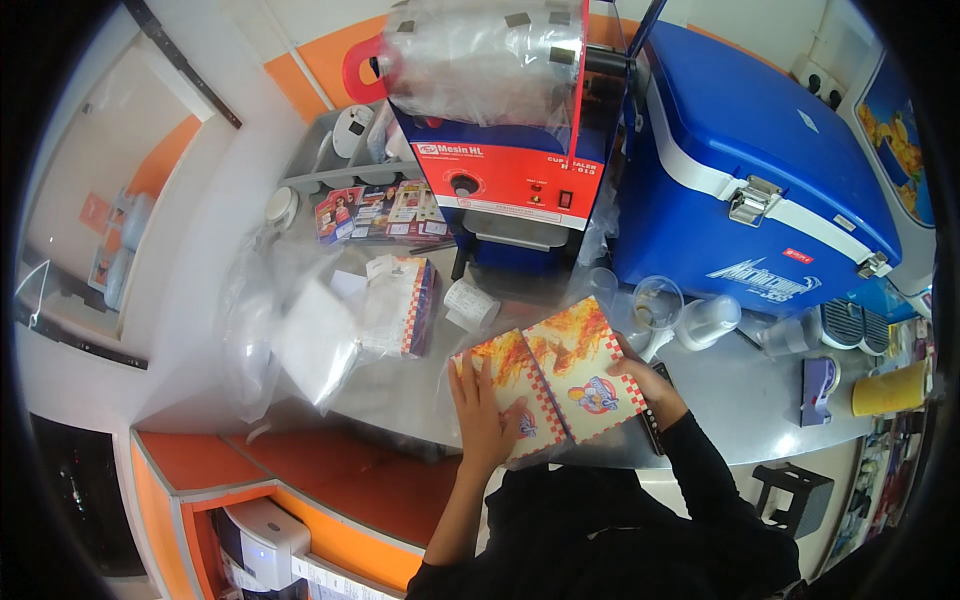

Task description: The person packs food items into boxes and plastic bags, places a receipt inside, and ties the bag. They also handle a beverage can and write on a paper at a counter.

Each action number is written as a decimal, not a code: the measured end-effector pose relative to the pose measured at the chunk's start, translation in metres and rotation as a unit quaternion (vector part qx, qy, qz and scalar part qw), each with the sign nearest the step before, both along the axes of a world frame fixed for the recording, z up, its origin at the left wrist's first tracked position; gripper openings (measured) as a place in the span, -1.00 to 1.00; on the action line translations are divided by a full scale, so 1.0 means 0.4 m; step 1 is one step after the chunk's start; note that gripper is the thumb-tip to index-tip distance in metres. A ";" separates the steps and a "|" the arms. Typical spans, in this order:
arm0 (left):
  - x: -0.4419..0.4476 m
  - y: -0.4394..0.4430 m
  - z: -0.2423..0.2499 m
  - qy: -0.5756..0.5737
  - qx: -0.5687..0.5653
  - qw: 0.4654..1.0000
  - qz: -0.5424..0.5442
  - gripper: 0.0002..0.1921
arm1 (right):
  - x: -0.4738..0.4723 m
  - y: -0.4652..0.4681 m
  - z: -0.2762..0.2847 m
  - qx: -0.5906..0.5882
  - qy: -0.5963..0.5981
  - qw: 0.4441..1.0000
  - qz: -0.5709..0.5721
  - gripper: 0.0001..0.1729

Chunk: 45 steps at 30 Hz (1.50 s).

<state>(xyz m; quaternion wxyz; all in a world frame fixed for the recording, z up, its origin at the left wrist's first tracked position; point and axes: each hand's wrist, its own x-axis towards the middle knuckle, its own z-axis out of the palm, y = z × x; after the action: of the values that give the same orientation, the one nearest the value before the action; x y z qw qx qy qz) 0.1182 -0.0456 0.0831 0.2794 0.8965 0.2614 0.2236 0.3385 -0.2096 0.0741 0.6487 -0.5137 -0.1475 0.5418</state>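
Note:
Two printed paper food packets, with flame pictures and red checkered edges, lie side by side at the front edge of the metal counter. My left hand (486, 420) rests with spread fingers on the left packet (504, 352). The right packet (574, 349) is gripped at its right edge by my right hand (649, 382), thumb on top. Beyond them lies a curled printed receipt (471, 301). A stack of similar packets (394, 307) in clear plastic is farther left, beside a plastic bag holding white sheets (315, 341).
A red and blue cup sealer (517, 176) stands behind, beside a large blue cooler box (757, 165). Clear plastic cups (658, 304), a tape dispenser (817, 391) and a yellow container (889, 388) are to the right. A grey divided tray (330, 174) sits back left.

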 end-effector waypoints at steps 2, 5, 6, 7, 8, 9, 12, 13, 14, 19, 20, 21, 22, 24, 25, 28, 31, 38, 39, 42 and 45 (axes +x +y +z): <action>-0.006 -0.004 0.005 0.003 -0.021 1.000 0.001 -0.20 | 0.005 0.009 -0.004 -0.009 -0.019 0.999 0.028 -0.09; 0.008 -0.027 0.051 0.075 0.002 0.997 0.028 -0.15 | 0.012 0.015 -0.007 -0.050 -0.072 0.994 0.060 -0.08; 0.024 -0.048 0.070 0.120 0.009 0.992 0.039 -0.13 | 0.014 0.015 -0.011 -0.056 -0.096 0.991 0.073 -0.07; 0.046 -0.075 0.088 0.100 0.027 0.994 -0.030 -0.10 | 0.017 0.014 -0.017 -0.058 -0.124 0.987 0.080 -0.06; 0.072 -0.111 0.103 0.083 0.038 0.990 -0.103 -0.08 | 0.021 0.011 -0.025 -0.064 -0.148 0.982 0.101 -0.05; 0.099 -0.140 0.113 0.068 0.068 0.981 -0.169 -0.05 | 0.023 0.009 -0.038 -0.064 -0.174 0.976 0.117 -0.04; 0.175 -0.188 0.109 0.139 0.129 0.946 -0.263 -0.04 | 0.042 -0.011 -0.081 -0.039 -0.292 0.937 0.186 0.05; 0.196 -0.191 0.100 0.130 0.240 0.932 -0.240 -0.11 | 0.047 -0.017 -0.097 -0.015 -0.306 0.929 0.206 0.05; 0.207 -0.197 0.090 0.111 0.223 0.936 -0.248 -0.15 | 0.053 -0.028 -0.110 -0.019 -0.310 0.923 0.226 0.06; 0.228 -0.193 0.071 0.176 0.200 0.922 -0.280 -0.22 | 0.065 -0.066 -0.133 0.036 -0.263 0.937 0.226 -0.05; 0.232 -0.195 0.076 0.175 0.200 0.923 -0.278 -0.20 | 0.066 -0.072 -0.128 0.057 -0.245 0.941 0.225 -0.08; 0.239 -0.198 0.084 0.191 0.214 0.921 -0.262 -0.21 | 0.066 -0.079 -0.119 0.078 -0.243 0.945 0.202 -0.16; 0.245 -0.202 0.092 0.206 0.227 0.920 -0.244 -0.21 | 0.067 -0.086 -0.110 0.051 -0.217 0.958 0.182 -0.21; 0.262 -0.209 0.103 0.238 0.245 0.912 -0.226 -0.24 | 0.062 -0.102 -0.091 0.027 -0.184 0.973 0.139 -0.30; 0.272 -0.212 0.104 0.256 0.250 0.905 -0.228 -0.26 | 0.056 -0.111 -0.084 0.017 -0.256 0.954 0.156 -0.38; 0.298 -0.224 0.080 0.346 0.280 0.849 -0.285 -0.35 | 0.026 -0.134 -0.081 -0.089 -0.503 0.840 0.182 -0.57; 0.308 -0.241 0.038 0.291 0.385 0.823 -0.301 -0.43 | 0.010 -0.135 -0.107 -0.106 -0.753 0.623 0.184 -0.65; 0.303 -0.220 0.054 0.341 0.291 0.836 -0.316 -0.54 | 0.032 -0.151 -0.150 -0.057 -0.787 0.576 0.214 -0.78; 0.307 -0.213 0.068 0.358 0.290 0.831 -0.311 -0.53 | 0.034 -0.156 -0.147 -0.047 -0.801 0.557 0.215 -0.79; 0.317 -0.200 0.104 0.361 0.298 0.830 -0.303 -0.48 | 0.049 -0.168 -0.131 0.000 -0.847 0.497 0.191 -0.79; 0.320 -0.200 0.117 0.363 0.290 0.829 -0.312 -0.44 | 0.070 -0.182 -0.112 0.061 -0.833 0.504 0.219 -0.79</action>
<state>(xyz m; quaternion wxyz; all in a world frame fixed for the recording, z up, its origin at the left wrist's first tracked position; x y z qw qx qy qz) 0.2462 -0.1254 0.1298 -0.0532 0.9867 -0.0266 -0.1511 0.3664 -0.2822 0.0292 0.1172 -0.6387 -0.7602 -0.0218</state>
